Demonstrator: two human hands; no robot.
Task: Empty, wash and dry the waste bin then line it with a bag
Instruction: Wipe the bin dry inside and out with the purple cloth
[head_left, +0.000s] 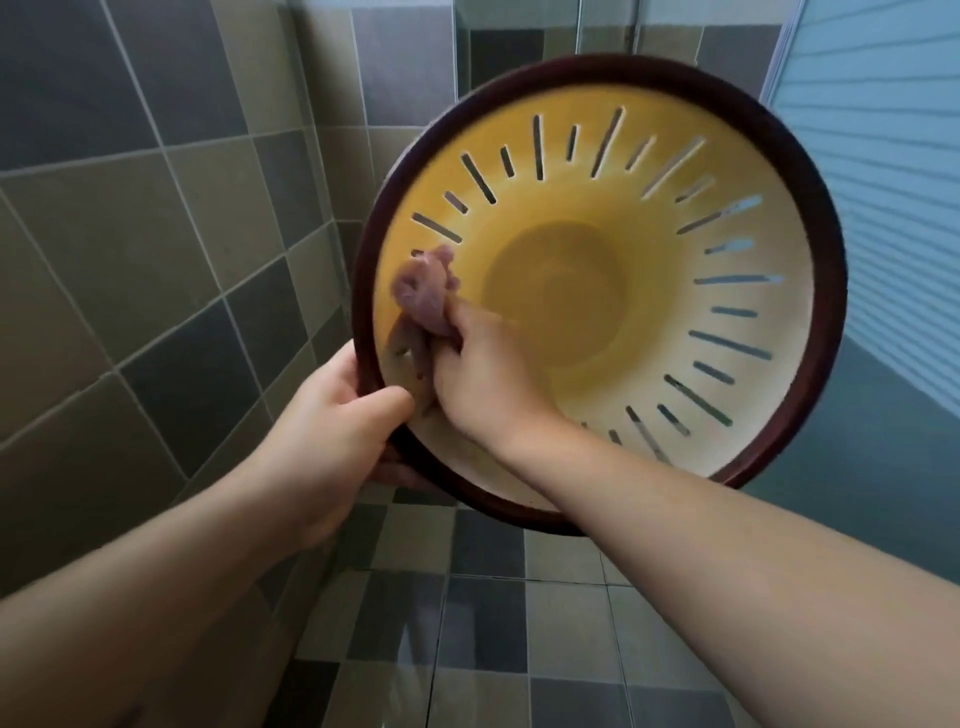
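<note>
- The waste bin is held up tilted, its open mouth facing the camera; the yellow inside is roomy toward the right wall and the bottom.
- The right hand and a bunched purple cloth fill the left inner wall of the bin.
- The left hand grips the dark rim at lower left, blocking that edge.
- The tiled wall stands near the bin on the left.
- A glass partition closes the right side.
- The tiled floor lies open below the forearms.
</note>
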